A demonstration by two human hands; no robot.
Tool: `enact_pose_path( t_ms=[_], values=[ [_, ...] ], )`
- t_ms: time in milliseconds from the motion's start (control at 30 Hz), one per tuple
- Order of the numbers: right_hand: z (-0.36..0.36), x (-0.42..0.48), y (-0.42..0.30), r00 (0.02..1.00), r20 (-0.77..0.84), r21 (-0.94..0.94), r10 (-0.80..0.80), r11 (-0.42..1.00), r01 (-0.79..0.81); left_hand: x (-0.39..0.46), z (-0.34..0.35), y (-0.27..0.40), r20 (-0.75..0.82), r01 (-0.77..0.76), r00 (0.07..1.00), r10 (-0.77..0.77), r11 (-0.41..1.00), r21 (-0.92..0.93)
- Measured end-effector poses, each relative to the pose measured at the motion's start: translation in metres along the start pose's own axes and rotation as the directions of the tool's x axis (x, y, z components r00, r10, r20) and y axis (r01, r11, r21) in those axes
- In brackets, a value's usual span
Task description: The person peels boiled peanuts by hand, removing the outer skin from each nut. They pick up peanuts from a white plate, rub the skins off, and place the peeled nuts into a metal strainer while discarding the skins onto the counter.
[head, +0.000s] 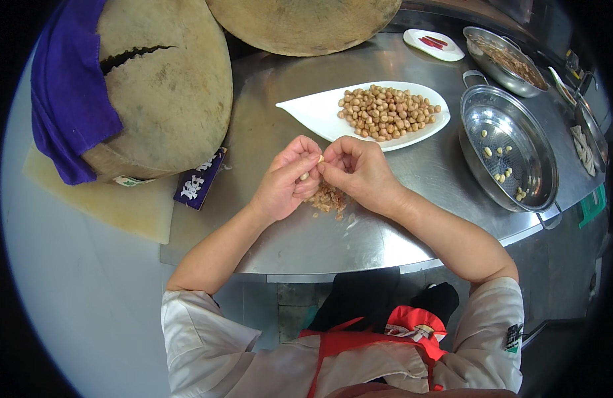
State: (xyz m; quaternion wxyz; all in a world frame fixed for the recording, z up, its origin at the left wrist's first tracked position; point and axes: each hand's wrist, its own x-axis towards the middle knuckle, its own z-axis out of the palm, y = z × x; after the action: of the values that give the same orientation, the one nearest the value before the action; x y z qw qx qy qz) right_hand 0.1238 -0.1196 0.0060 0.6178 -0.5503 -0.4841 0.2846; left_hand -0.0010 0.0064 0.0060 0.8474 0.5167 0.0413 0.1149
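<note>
My left hand and my right hand meet at the fingertips over the steel table, pinching a pale peeled peanut between them. Another pale peanut rests in the fingers of my left hand. Below the hands lies a small heap of brown peanut skins. Just beyond them, a white leaf-shaped plate holds many peanuts in their skins. To the right, a two-handled steel pan contains several pale peeled peanuts.
Two round wooden chopping blocks stand at the back and left, one cracked under a purple cloth. A dark blue packet lies beside it. Back right are a white dish with red peppers, a pan of brown food and a rag.
</note>
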Motion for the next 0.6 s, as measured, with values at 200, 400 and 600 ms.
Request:
enact_pose_path(
  t_ms=[200, 400, 600],
  values=[
    [-0.0023, -0.0001, -0.0038, 1.0, 0.017, -0.008, -0.01, 1.0, 0.01, -0.001, -0.0018, 0.0028, 0.034, 0.0, 0.999, -0.001, 1.0, 0.01],
    [-0.0052, 0.002, 0.0012, 1.0, 0.02, -0.016, -0.006, 1.0, 0.006, -0.0005, -0.0038, 0.0028, 0.071, 0.023, 0.997, -0.023, 1.0, 0.002],
    [-0.0068, 0.0017, -0.0029, 0.998, 0.043, 0.058, 0.043, 0.997, -0.045, 0.0004, -0.0027, 0.0006, 0.062, 0.002, 0.998, -0.003, 1.0, 0.014]
  ],
)
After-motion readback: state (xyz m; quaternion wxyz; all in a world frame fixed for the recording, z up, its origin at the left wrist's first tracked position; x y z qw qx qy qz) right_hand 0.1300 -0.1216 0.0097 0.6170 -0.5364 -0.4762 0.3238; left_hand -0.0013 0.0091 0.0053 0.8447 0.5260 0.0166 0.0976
